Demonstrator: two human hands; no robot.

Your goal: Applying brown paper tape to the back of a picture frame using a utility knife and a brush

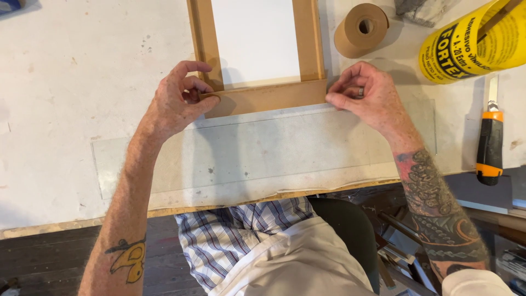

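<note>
At the centre of the frame, on a pale, stained desk (76,71), lies a brown wooden frame (206,38) with flat board rails around a white panel (255,38); its lower rail runs left to right across the picture, with a strip of brown paper tape (268,98) laid along it. At left, the left hand (178,101) sits at the rail's lower left corner, its fingers (189,68) curled, thumb and forefinger closed in a pinch on the tape end. Both hands flank the rail, one at each end of its long axis, neither nearer than the other. Below the rail lies a clear, flat sheet (263,153), glass or plastic, cannot tell which, reaching toward the desk's near edge. At right of centre, the right hand (366,96), wearing a ring, presses closed fingertips against the rail's right end; whether it grips the tape there cannot be told. In the upper right stands a roll of brown paper tape (361,30), smooth and cylindrical, then a yellow glue tub (474,44). At far right, an orange-and-black utility knife (489,145) lies lengthwise, top to bottom.
</note>
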